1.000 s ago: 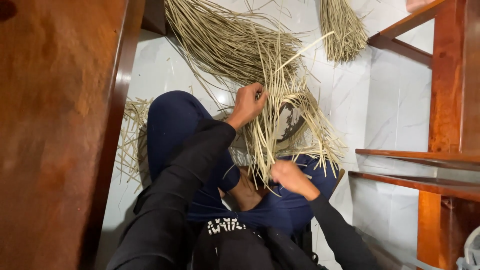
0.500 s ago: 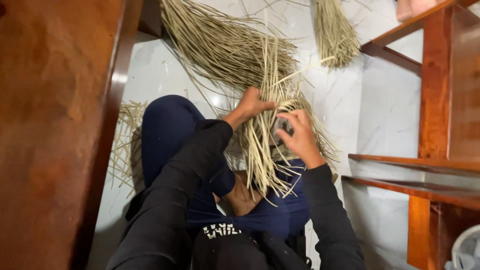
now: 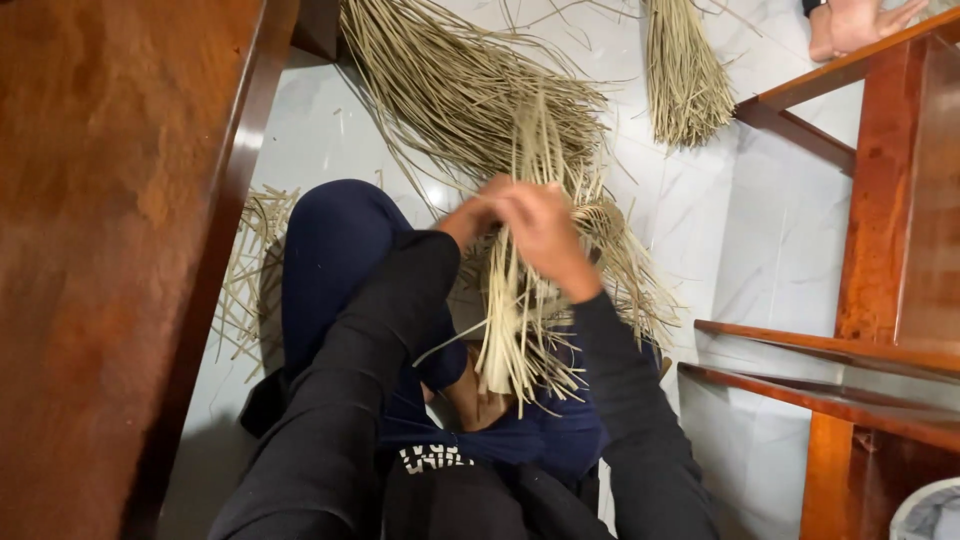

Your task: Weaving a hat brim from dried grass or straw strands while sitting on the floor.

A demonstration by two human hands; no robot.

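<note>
Sitting on the white floor [image 3: 780, 230], both hands [image 3: 535, 225] clamp one bundle of dried straw strips [image 3: 515, 330], whose brittle loose ends could slip or snap.

Right hand [image 3: 545, 235] moved up from the lap to meet the left hand [image 3: 478, 212]; both now grip the straw bundle [image 3: 520, 320] at its top. Bundle's strands were fanned out, now gathered and hanging straighter.
</note>
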